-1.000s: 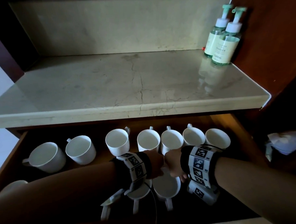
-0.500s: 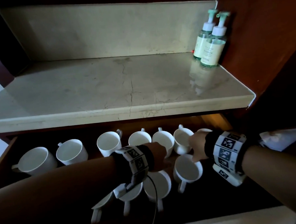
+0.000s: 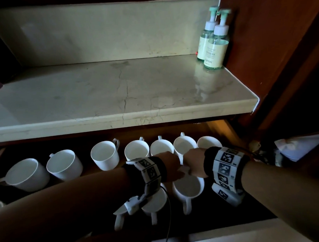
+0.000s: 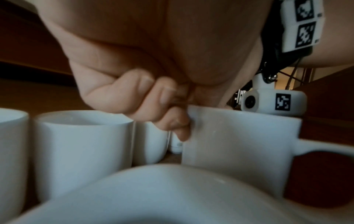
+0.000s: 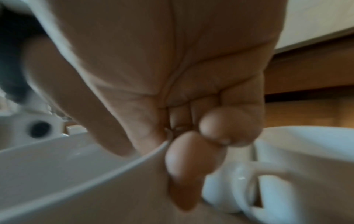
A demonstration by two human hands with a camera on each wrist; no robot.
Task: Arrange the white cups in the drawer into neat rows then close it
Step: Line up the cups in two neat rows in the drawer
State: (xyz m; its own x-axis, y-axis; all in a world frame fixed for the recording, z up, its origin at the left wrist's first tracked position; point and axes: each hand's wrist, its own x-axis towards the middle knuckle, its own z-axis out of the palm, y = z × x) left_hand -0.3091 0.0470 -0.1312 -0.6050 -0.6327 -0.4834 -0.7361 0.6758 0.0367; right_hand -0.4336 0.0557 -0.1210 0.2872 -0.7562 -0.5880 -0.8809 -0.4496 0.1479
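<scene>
While both hands (image 3: 181,164) pinch its rim at twelve o'clock, the white cup (image 3: 189,186) looks rigid, slick, breakable.

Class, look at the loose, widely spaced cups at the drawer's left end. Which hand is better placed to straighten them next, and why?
Left. The left hand sits nearer those spaced cups; the right hand would have to cross over it. Both now pinch the front cup.
</scene>
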